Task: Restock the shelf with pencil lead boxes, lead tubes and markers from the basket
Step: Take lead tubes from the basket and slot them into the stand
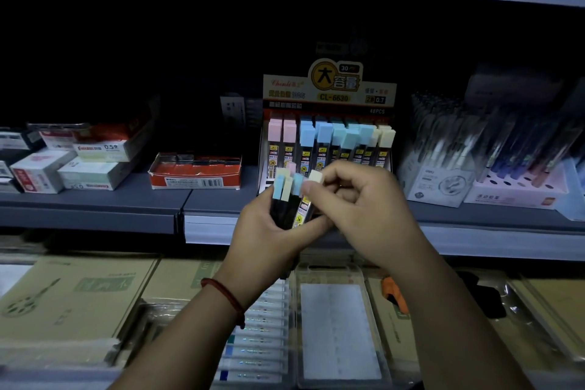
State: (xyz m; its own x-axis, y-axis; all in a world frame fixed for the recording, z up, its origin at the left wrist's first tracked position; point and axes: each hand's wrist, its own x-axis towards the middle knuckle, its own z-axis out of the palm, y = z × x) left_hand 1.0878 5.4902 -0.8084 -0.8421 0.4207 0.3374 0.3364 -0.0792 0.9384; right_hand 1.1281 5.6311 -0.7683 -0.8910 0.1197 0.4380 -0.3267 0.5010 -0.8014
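Observation:
My left hand (269,228) grips a bunch of dark lead tubes (286,191) with blue, cream and pink caps, held upright in front of the shelf. My right hand (357,199) pinches the cream cap of one tube (315,177) at the right side of that bunch. Directly behind the hands stands the orange display box (329,95) marked CL-6630, filled with rows of tubes with pink, blue and cream caps. The basket is out of view.
On the grey shelf (95,199), white lead boxes (91,168) sit left, a red open carton (196,171) beside them, and pen displays (474,168) right. Below lie cardboard boxes (69,294), clear marker packs (338,326) and an orange-handled tool (394,293).

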